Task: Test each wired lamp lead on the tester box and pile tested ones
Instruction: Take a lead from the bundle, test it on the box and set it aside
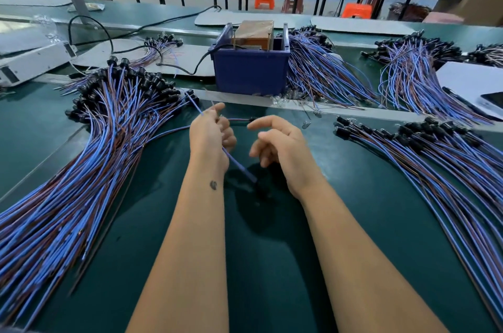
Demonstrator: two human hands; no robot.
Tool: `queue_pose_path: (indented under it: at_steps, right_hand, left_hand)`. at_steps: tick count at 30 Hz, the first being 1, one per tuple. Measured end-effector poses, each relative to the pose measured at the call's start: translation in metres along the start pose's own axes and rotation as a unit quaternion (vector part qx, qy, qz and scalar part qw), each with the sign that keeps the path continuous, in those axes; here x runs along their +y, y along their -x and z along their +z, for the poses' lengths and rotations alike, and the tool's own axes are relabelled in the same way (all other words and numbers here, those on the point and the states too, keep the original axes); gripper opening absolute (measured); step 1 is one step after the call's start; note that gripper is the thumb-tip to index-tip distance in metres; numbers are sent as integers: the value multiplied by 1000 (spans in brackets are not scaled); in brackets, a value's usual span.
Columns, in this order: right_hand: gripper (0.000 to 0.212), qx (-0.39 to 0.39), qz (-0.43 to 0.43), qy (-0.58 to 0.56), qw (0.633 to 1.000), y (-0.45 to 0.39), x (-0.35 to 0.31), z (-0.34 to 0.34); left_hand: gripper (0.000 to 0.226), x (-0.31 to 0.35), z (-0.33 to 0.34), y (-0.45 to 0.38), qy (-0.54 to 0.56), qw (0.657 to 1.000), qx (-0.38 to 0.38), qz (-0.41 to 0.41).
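Lead under test: thin blue-and-brown wired lamp lead (239,166) held above the dark green bench mat (272,251), near the middle of the view. Long axis runs diagonally, from upper left beyond the knuckles, through the fist, down to lower right toward the person. Lower end is motion-blurred; cannot tell which end carries the black socket.

Left hand (211,136): forearm comes in from the lower edge, hand raised off the mat, back of hand to the camera. Fingers curled round the lead, index finger raised at the top. A second thin wire (239,120) runs from this fist rightward to a small black end (251,119) just beside the right index fingertip; contact cannot be judged.

Right hand (277,142): forearm enters from lower right, hand level with the left and near it, not touching it. Index finger extended toward the left hand, other fingers loosely curled, holding nothing visible.

Blue plastic bin holding the brown tester box (250,68) stands behind the hands at the far edge of the mat, a black cable (190,68) leading into it.

Large fanned pile of blue-and-brown leads with black sockets (89,142) lies left of the hands; a second pile (435,158) lies right. More bundles (321,71) sit beside the bin.
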State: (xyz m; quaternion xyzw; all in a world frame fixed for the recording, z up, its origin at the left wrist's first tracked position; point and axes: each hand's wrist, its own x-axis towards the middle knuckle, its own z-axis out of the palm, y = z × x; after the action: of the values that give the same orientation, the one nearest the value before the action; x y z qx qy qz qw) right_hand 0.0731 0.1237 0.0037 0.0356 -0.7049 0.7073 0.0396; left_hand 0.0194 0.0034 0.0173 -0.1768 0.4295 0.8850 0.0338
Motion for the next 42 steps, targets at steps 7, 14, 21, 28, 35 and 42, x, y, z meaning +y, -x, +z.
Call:
queue_pose_path:
  at_steps: [7, 14, 21, 28, 35, 42]
  right_hand:
    - [28, 99, 10, 10, 995, -5, 3, 4]
    - [25, 123, -9, -46, 991, -3, 1, 7]
    - [14, 181, -46, -38, 982, -6, 4, 6]
    - [23, 239, -49, 67, 968, -7, 7, 1]
    - [17, 234, -109, 95, 961, 1, 2, 3]
    - [18, 220, -122, 113, 961, 0, 5, 4]
  left_hand:
    - [38, -19, 11, 20, -218, 963, -157, 1]
    - [33, -29, 13, 22, -316, 935, -144, 75]
    - [33, -42, 6, 19, -474, 841, -146, 217]
    - [24, -41, 4, 14, -490, 824, -77, 275]
    - [22, -38, 3, 17, -430, 851, -36, 300]
    - [25, -36, 3, 20, -390, 884, -42, 255]
